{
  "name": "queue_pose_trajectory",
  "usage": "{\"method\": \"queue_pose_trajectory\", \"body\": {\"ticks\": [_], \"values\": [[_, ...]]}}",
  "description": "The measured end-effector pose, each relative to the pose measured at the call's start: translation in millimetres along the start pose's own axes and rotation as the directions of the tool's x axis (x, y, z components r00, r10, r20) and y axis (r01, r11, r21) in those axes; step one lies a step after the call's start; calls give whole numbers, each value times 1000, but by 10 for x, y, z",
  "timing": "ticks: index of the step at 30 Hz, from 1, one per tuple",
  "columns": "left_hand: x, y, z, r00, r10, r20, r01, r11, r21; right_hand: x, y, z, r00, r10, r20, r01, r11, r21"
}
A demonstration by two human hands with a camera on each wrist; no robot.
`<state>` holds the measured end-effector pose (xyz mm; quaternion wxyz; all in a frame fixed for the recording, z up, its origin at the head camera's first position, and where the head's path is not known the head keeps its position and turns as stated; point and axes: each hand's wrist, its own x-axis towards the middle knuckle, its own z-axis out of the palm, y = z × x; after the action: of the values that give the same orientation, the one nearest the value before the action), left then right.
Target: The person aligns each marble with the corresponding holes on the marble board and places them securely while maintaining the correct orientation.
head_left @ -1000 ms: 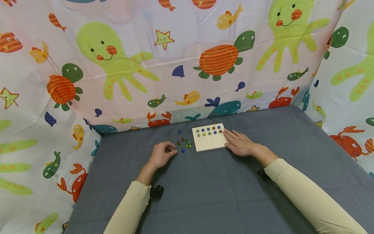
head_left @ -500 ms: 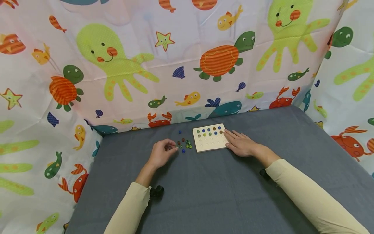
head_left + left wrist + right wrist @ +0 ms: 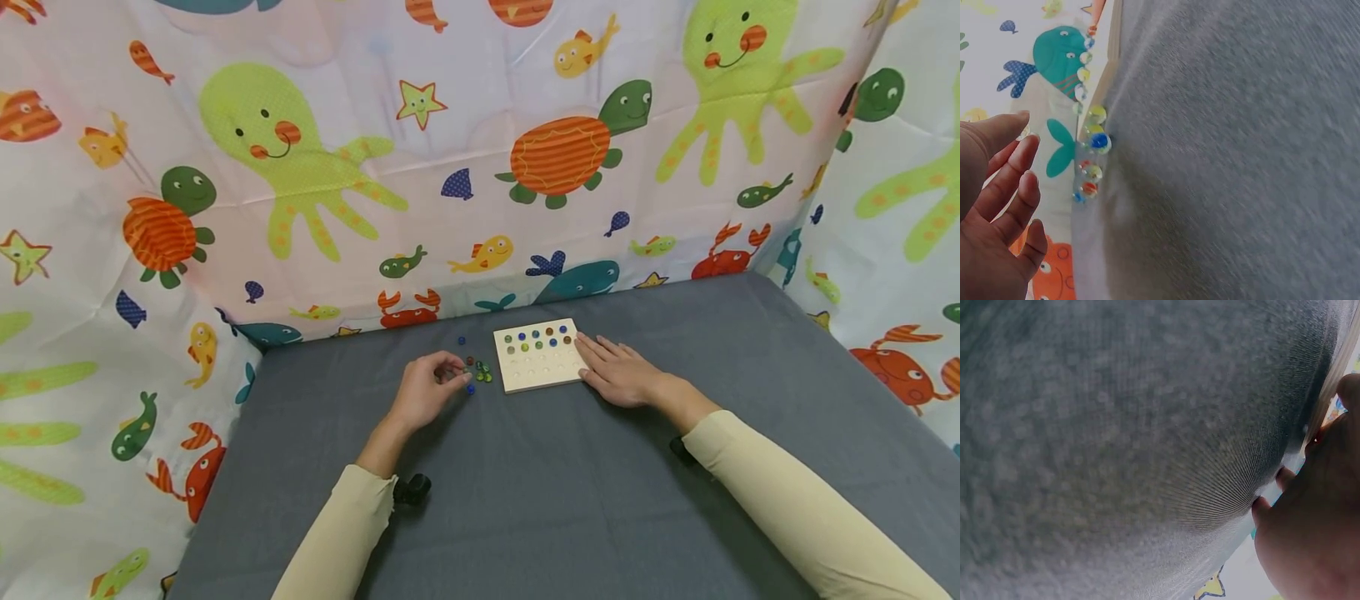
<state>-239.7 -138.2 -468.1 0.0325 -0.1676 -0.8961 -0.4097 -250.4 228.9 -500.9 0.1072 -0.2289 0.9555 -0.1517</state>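
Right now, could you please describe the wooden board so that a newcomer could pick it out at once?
On the grey table, near the far edge by the sea-creature curtain, the wooden board lies flat against the fingers of the right hand. It is the only pale square there, dimpled, with coloured marbles filling its far rows.

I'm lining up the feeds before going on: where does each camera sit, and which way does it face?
Head: above, facing forward and down at the wooden board, loose marbles, both hands and sleeves.
Left wrist: low over the grey cloth, facing the marbles; left hand fingers show.
Right wrist: against the cloth; right hand beside the board's edge.
Head and left wrist share the marbles.
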Motion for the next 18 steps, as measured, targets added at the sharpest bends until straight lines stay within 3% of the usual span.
{"method": "queue_pose_trajectory", "body": {"ticks": [7,13,18], "values": [[57,84,47,999,49,21,-48,999,-12,-50,-103,-73,1000,2,10,-2,1000,16],[92,119,82,999,46,20,-45,999,-29,-80,-200,-138,1000,-1,6,1,999,41],[147,184,136,998,52,42,-51,998,-29,-82,-145,-131,1000,1,21,-1,999,42]]}}
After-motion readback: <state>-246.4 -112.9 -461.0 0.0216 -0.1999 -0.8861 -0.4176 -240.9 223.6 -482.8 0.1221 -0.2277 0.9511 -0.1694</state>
